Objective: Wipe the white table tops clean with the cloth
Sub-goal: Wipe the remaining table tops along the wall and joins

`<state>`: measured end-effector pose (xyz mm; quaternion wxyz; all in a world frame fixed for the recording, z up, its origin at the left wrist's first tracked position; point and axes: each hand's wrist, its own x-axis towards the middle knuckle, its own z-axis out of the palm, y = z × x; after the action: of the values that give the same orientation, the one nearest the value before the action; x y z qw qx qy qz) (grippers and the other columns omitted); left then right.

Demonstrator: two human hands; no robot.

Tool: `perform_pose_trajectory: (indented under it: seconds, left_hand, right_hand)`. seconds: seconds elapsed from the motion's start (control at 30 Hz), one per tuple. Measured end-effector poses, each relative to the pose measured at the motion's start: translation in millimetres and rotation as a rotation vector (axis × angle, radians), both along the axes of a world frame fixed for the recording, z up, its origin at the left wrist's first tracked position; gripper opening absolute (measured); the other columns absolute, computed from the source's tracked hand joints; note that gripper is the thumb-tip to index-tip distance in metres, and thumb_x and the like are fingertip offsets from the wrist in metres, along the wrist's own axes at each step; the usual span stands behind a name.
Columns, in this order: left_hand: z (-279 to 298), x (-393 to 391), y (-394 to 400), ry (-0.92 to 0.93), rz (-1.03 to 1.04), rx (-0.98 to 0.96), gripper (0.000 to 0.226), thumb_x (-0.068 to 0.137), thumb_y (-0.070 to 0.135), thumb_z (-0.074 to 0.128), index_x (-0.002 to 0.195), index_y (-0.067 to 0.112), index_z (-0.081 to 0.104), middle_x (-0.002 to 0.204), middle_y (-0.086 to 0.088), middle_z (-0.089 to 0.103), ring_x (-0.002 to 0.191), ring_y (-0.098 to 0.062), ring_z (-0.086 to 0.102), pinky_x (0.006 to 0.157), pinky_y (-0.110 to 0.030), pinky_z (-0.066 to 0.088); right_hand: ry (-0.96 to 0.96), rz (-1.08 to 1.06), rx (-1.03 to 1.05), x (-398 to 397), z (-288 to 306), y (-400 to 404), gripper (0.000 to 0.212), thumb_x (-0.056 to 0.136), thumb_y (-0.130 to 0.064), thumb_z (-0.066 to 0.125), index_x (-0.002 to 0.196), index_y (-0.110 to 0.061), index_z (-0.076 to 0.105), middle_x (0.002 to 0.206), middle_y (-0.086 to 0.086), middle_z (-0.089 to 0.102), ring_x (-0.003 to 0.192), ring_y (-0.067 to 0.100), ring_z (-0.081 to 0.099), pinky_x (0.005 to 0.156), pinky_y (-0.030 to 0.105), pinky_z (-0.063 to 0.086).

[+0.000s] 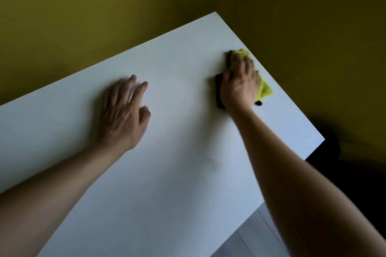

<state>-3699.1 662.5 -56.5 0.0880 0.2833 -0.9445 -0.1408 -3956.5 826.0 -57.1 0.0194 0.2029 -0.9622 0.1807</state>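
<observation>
The right hand (240, 87) is pressing the cloth (264, 88) flat-fingered near the table's (177, 152) far right edge — mid-wipe, I judge. The left hand (123, 115) is resting beside it, fingers spread, holding nothing — wiped area unclear.

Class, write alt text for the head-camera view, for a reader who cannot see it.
A person's right hand presses a yellow-green cloth onto a white table top near its far right edge. The left hand rests flat on the table, fingers spread, with an olive-yellow wall behind.
</observation>
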Motion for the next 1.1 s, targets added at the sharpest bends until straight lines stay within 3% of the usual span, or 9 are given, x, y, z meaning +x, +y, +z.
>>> perform_pose_trajectory:
  seconds: [0.2,0.37,0.47,0.53,0.63,0.73,0.9,1.0,1.1]
  left_hand:
    - [-9.1,2.1,-5.9,0.033,0.026,-0.043,0.057,0.101,0.03,0.038,0.152,0.007,0.047,0.163,-0.02,0.038,0.149,-0.041,0.038,0.126,-0.054,0.023]
    - [-8.7,-0.4,-2.9,0.092,0.077,-0.008,0.055,0.101,0.025,0.036,0.149,0.0,0.047,0.157,-0.021,0.043,0.148,-0.039,0.04,0.126,-0.055,0.025]
    - [-9.2,1.0,-2.7,0.103,0.077,-0.018,0.053,0.101,0.019,0.038,0.149,-0.003,0.047,0.155,-0.023,0.046,0.148,-0.04,0.04,0.126,-0.054,0.026]
    - [-8.7,1.6,-2.9,0.093,0.068,-0.027,0.053,0.101,0.017,0.038,0.149,-0.003,0.046,0.154,-0.024,0.046,0.149,-0.04,0.039,0.126,-0.054,0.027]
    - [-7.8,1.2,-5.1,0.096,0.068,-0.025,0.052,0.101,0.017,0.038,0.149,-0.001,0.047,0.156,-0.021,0.044,0.149,-0.038,0.039,0.126,-0.054,0.027]
    - [-7.7,0.4,-3.8,0.089,0.083,-0.019,0.053,0.101,0.02,0.037,0.147,-0.001,0.049,0.156,-0.02,0.045,0.149,-0.037,0.039,0.125,-0.054,0.027]
    - [-6.7,-0.7,-4.8,0.08,0.088,-0.027,0.052,0.101,0.02,0.037,0.146,-0.002,0.051,0.155,-0.022,0.046,0.148,-0.038,0.04,0.125,-0.056,0.028]
    - [-5.4,0.1,-5.3,0.082,0.087,-0.02,0.051,0.101,0.019,0.038,0.145,-0.002,0.051,0.155,-0.023,0.045,0.148,-0.039,0.04,0.124,-0.056,0.028]
    - [-6.9,0.3,-4.7,0.091,0.092,-0.004,0.048,0.1,0.017,0.041,0.144,-0.001,0.052,0.152,-0.024,0.046,0.145,-0.042,0.042,0.123,-0.057,0.029]
  right_hand:
    - [0.021,-0.124,0.035,-34.2,-2.6,-21.2,0.065,0.096,-0.036,0.032,0.156,-0.012,0.032,0.163,0.013,0.028,0.153,0.029,0.02,0.126,0.044,0.01]
    - [0.02,0.486,-0.009,23.9,0.0,-115.4,0.061,0.096,-0.039,0.042,0.154,-0.021,0.039,0.161,0.01,0.035,0.149,0.03,0.03,0.121,0.037,0.015]
    - [0.006,0.931,-0.043,60.1,-0.2,-169.0,0.06,0.095,-0.039,0.041,0.15,-0.015,0.046,0.155,0.014,0.044,0.146,0.031,0.037,0.121,0.043,0.023]
    - [0.008,1.054,-0.032,59.7,-1.3,-182.0,0.056,0.095,-0.034,0.046,0.147,-0.012,0.049,0.152,0.014,0.048,0.143,0.031,0.041,0.12,0.046,0.029]
    - [0.041,0.969,-0.111,28.9,-4.0,-174.3,0.052,0.093,-0.033,0.048,0.139,-0.011,0.057,0.139,0.017,0.057,0.129,0.035,0.053,0.11,0.046,0.04]
    - [0.065,0.568,-0.098,-32.5,-2.7,-152.5,0.052,0.093,-0.041,0.041,0.135,-0.016,0.058,0.136,0.013,0.057,0.118,0.036,0.055,0.101,0.043,0.043]
    - [-0.013,0.141,0.009,-84.9,-1.5,-135.5,0.056,0.097,-0.036,0.036,0.149,-0.017,0.04,0.159,0.009,0.036,0.148,0.029,0.03,0.123,0.044,0.021]
    - [-0.011,0.133,0.012,-58.8,0.0,-146.7,0.058,0.097,-0.035,0.038,0.152,-0.017,0.039,0.161,0.01,0.034,0.15,0.029,0.027,0.124,0.042,0.018]
    - [0.07,0.509,-0.088,5.8,1.5,-166.9,0.052,0.093,-0.032,0.043,0.141,-0.016,0.057,0.145,0.015,0.053,0.133,0.034,0.049,0.113,0.046,0.036]
